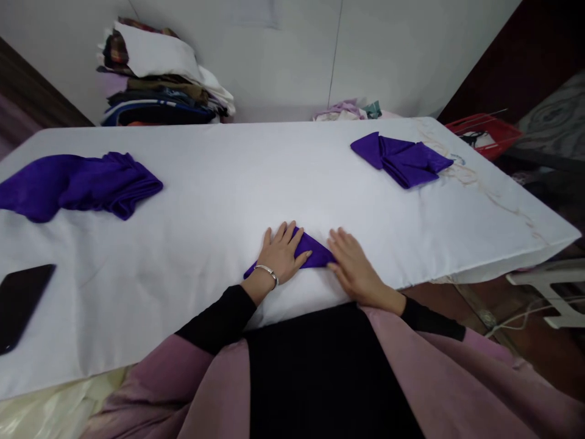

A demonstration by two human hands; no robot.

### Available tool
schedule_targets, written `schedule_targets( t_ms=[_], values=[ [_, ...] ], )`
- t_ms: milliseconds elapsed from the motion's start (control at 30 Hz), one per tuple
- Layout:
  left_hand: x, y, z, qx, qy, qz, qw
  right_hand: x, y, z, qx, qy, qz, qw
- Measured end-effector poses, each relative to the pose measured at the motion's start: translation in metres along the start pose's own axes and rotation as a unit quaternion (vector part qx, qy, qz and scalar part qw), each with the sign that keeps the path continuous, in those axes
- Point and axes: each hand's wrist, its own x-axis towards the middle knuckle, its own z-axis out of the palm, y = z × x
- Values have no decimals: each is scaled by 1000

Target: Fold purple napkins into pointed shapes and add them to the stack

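Observation:
A small purple cloth [312,251], folded into a triangle, lies on the white table cover [219,201] near the front edge. My left hand [282,253] lies flat on the cloth's left half with fingers spread; a silver bracelet sits on its wrist. My right hand [351,263] rests flat on the table cover with its fingers stretched out, touching the cloth's right corner. Neither hand grips anything.
A bundle of loose purple cloths [77,183] lies at the left. A pile of folded purple cloths [402,158] sits at the far right. A black phone [21,302] lies at the front left. Stacked fabrics [155,79] stand behind the table; a red basket [484,131] is beyond its right end.

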Motion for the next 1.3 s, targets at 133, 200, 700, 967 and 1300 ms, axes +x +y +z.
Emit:
schedule_targets(
  t_ms=[133,200,700,967,1300],
  values=[
    [0,-1,-2,23,-23,15,999,5,-22,22,-27,-108,-140,984],
    [0,-2,-2,29,-28,15,999,8,-25,31,-26,-127,-150,980],
    [1,-1,0,16,2,5,1000,-13,-1,21,-66,-134,-48,988],
    [1,0,0,15,4,-2,1000,-28,7,3,-112,-124,-20,986],
    [1,-1,-2,54,-49,-7,997,42,-38,23,3,-158,-87,984]
  ],
)
